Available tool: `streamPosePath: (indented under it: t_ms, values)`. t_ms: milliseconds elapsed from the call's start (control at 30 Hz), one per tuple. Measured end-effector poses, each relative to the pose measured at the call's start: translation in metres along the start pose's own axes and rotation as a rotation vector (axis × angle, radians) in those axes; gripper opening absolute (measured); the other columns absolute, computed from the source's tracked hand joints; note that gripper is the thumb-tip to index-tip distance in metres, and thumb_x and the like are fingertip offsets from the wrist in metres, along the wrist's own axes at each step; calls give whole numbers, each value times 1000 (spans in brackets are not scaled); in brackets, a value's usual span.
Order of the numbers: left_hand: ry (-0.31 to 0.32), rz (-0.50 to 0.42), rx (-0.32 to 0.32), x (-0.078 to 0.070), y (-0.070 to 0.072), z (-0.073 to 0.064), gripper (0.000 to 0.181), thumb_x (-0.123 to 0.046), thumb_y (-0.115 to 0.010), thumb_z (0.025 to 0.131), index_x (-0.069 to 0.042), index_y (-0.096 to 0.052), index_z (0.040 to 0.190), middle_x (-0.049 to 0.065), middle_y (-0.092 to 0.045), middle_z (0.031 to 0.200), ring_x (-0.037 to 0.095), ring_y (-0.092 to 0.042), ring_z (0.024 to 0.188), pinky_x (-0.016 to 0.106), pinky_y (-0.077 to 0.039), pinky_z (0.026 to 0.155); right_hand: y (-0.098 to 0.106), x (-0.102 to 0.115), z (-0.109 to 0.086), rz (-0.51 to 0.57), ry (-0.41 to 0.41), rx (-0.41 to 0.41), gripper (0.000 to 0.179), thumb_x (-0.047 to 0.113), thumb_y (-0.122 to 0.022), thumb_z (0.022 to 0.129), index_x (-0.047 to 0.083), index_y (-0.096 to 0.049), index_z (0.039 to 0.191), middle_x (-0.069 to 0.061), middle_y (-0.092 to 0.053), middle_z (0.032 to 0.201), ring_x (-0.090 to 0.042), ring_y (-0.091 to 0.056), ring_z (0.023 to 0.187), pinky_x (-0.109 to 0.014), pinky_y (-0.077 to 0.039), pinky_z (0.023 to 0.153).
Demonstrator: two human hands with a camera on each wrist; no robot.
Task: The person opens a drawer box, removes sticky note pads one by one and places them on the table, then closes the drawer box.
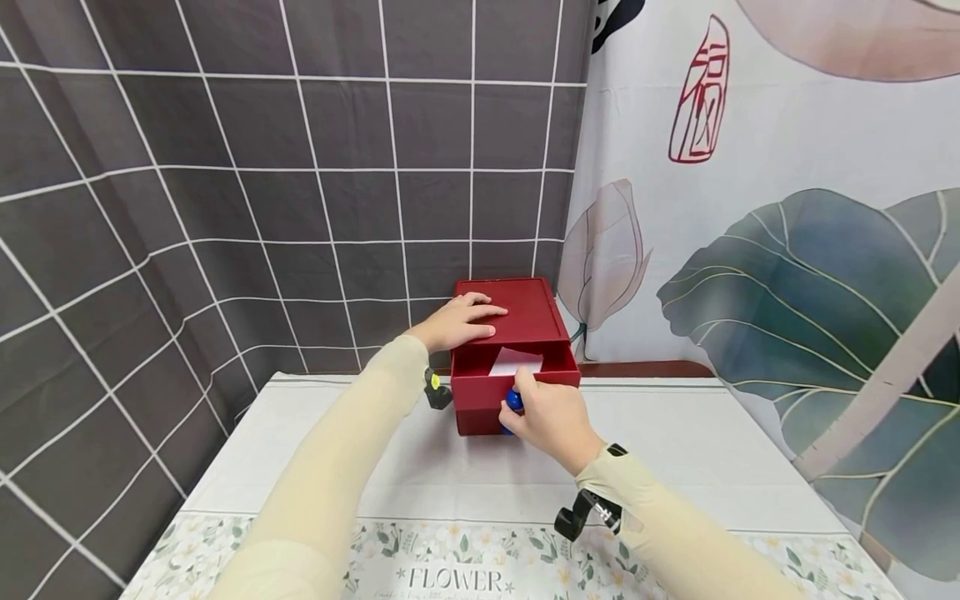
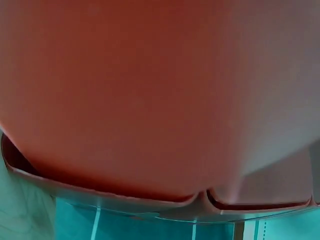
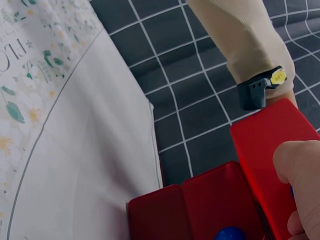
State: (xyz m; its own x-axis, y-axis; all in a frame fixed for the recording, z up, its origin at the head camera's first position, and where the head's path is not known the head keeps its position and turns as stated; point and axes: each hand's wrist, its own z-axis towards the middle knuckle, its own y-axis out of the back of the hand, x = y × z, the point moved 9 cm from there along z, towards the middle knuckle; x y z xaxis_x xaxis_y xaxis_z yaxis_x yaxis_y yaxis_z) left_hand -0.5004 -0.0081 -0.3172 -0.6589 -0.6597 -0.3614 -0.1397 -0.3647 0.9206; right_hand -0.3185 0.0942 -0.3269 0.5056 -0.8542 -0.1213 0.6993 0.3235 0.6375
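Note:
A red drawer box (image 1: 517, 304) stands at the back of the table, its upper drawer (image 1: 468, 392) pulled partly out. Inside that drawer lies a pale sheet of paper (image 1: 516, 361), tilted. My left hand (image 1: 459, 321) rests on the box's top, near its left front edge, with fingers extended. At the drawer front, my right hand (image 1: 553, 419) pinches a blue knob (image 1: 514, 400). In the right wrist view, that hand (image 3: 305, 180) partly hides the drawer front (image 3: 272, 135); a second blue knob (image 3: 230, 233) shows on the part below. A blurred reddish shape fills most of the left wrist view.
A white tablecloth (image 1: 652, 450) with a floral front border covers the table. Behind and to the left hangs a dark grid-patterned cloth (image 1: 337, 200). A light curtain (image 1: 630, 108) with printed leaves hangs at the right.

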Motion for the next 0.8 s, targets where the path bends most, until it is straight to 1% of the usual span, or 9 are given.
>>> streamPosePath:
  t_ms: [133,200,233,333,467,567,800]
  values:
    - [-22,-24,-16,4,1,-1,51,-39,-58,98,-28,-54,148,6,-40,155,28,-35,142,52,-34,115,0,0,0,-6,0,-4,36,27,-79,77,14,-45,78,7,-46,51,-10,-46,40,-20,-35,40]
    - [-36,-22,-13,4,1,-1,51,-40,-57,99,-29,-53,148,6,-40,155,28,-34,142,52,-33,116,0,0,0,-6,-5,-3,37,27,-80,77,14,-45,78,6,-47,51,-10,-46,40,-20,-35,40]
    - [-42,-20,-9,4,1,-1,52,-41,-57,99,-29,-53,149,6,-39,156,28,-34,143,53,-32,116,0,0,0,-5,-7,-4,37,27,-81,76,14,-46,78,6,-47,51,-10,-46,40,-20,-35,40]
    - [-60,-12,6,5,0,-1,53,-42,-54,100,-29,-50,151,6,-37,159,28,-30,146,54,-24,120,0,0,-1,-4,-11,-1,37,26,-81,76,14,-46,78,6,-48,51,-10,-47,40,-20,-36,40]
    - [-63,6,27,7,-2,-3,54,-43,-52,101,-31,-46,153,4,-32,163,27,-23,151,54,-14,123,-1,0,-2,-3,-14,11,35,27,-79,78,14,-46,79,6,-48,52,-9,-46,40,-19,-35,40]
    - [-58,14,31,8,-1,-4,55,-44,-51,101,-32,-45,154,2,-30,165,27,-20,153,54,-13,123,-1,0,-1,-2,-15,16,35,27,-78,79,14,-46,79,6,-49,52,-9,-46,41,-19,-35,41]
    - [-53,20,38,8,0,-4,55,-45,-49,101,-32,-43,154,1,-28,166,27,-18,154,53,-10,124,-1,0,-1,-11,-16,22,36,28,-80,78,14,-47,80,5,-52,53,-10,-49,42,-20,-40,42]
